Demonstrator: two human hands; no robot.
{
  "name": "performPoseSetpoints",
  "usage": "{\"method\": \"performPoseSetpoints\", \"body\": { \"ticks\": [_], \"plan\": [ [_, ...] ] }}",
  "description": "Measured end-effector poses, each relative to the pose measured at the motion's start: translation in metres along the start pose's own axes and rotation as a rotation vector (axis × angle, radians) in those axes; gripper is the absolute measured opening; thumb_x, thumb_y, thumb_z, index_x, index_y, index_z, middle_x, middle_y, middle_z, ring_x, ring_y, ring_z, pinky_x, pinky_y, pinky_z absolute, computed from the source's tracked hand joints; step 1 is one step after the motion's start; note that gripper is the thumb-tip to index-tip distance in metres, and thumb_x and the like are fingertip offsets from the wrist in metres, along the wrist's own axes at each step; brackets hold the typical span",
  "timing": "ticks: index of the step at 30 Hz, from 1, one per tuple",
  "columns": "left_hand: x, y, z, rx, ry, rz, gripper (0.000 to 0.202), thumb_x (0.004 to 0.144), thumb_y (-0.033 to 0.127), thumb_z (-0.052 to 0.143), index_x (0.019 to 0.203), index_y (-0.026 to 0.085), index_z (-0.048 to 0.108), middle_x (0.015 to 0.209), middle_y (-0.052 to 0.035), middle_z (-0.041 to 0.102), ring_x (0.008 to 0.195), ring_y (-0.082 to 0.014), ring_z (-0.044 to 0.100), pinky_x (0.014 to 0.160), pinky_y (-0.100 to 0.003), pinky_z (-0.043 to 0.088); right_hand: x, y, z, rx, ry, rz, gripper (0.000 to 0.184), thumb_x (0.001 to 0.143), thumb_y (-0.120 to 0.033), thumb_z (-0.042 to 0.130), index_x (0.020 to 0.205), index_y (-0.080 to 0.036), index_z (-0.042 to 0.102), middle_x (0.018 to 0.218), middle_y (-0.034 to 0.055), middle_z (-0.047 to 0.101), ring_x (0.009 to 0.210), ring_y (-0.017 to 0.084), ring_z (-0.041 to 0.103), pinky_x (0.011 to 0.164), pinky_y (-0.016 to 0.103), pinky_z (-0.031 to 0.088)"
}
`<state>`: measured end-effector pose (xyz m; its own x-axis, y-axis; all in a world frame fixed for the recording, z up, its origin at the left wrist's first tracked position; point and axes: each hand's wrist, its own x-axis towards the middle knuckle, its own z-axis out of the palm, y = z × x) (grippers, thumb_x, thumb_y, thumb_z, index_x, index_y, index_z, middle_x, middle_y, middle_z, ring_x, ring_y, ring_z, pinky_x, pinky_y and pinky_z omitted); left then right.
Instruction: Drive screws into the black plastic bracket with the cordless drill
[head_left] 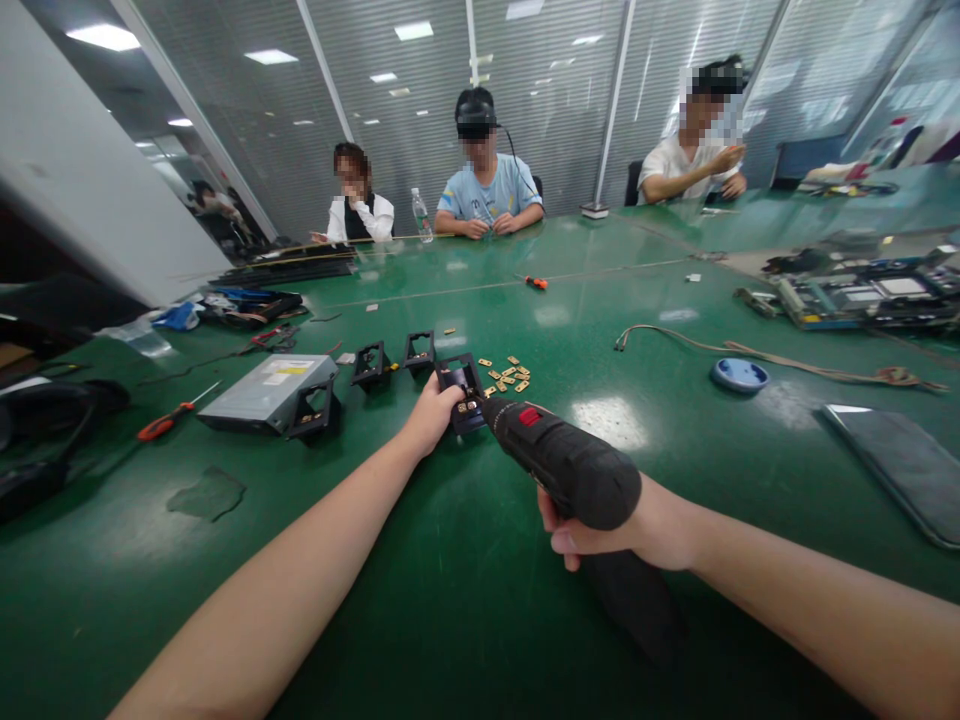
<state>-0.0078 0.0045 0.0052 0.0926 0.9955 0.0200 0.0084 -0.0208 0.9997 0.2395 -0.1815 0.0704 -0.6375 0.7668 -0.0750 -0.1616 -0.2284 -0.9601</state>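
Note:
My left hand (433, 412) grips the left side of a black plastic frame (474, 418), which has small brass pieces on its near part. A black cordless drill (559, 450) is in my right hand (592, 535), fingers wrapped round its handle. The drill's tip points at the frame beside the brass pieces; whether it touches them I cannot make out. Just beyond the frame lie several loose brass plates (508, 377). To the left stand similar black frames, one (419, 352) nearest my hand, another (370, 366) beyond it, and one (313, 410) against a silver drive.
The silver disc drive (262, 392) and an orange screwdriver (166, 422) lie at left. On the right are a blue round dish (740, 375), a cable (787, 362), a phone-like dark slab (900, 465) and circuit boards (870, 290). Three people sit across the green table (420, 590).

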Motion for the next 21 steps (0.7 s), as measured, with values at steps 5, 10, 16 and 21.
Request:
{"method": "performPoseSetpoints", "body": {
  "ticks": [5,10,16,21],
  "plan": [
    [-0.0007,0.0003,0.0005,-0.009,-0.005,-0.003,0.04,0.065,0.027,0.071,0.104,0.023,0.062,0.091,-0.0006,0.068,0.084,-0.0214,0.065,0.081,-0.036,0.056,-0.0004,-0.0002,-0.0002,0.002,-0.002,0.006,0.066,0.076,-0.021,0.096,0.133,-0.018,0.063,0.082,-0.0027,0.07,0.064,0.016,0.073,0.061,0.031,0.065],
    [-0.002,0.0018,0.001,-0.014,-0.004,-0.008,0.039,0.065,0.026,0.07,0.103,0.023,0.062,0.091,-0.0005,0.068,0.083,-0.0209,0.065,0.079,-0.035,0.056,-0.0003,-0.0006,-0.0001,0.001,-0.007,-0.001,0.068,0.077,-0.019,0.094,0.136,-0.019,0.062,0.084,-0.0025,0.069,0.065,0.017,0.074,0.063,0.032,0.065],
    [-0.0016,0.0014,0.0003,-0.008,-0.011,-0.002,0.039,0.065,0.026,0.071,0.103,0.023,0.062,0.093,-0.0013,0.069,0.086,-0.0217,0.066,0.082,-0.037,0.056,0.0002,-0.0014,0.0004,0.006,0.001,-0.002,0.071,0.075,-0.02,0.096,0.136,-0.02,0.061,0.085,-0.0032,0.069,0.063,0.016,0.073,0.061,0.031,0.065],
    [-0.0014,0.0013,0.0002,-0.01,-0.008,0.004,0.038,0.065,0.026,0.071,0.102,0.023,0.062,0.094,-0.0017,0.069,0.086,-0.0218,0.066,0.083,-0.037,0.057,-0.0004,-0.0011,-0.0004,-0.015,-0.007,0.008,0.072,0.076,-0.022,0.096,0.139,-0.02,0.06,0.084,-0.0031,0.069,0.064,0.017,0.073,0.063,0.033,0.065]
  ]
}}
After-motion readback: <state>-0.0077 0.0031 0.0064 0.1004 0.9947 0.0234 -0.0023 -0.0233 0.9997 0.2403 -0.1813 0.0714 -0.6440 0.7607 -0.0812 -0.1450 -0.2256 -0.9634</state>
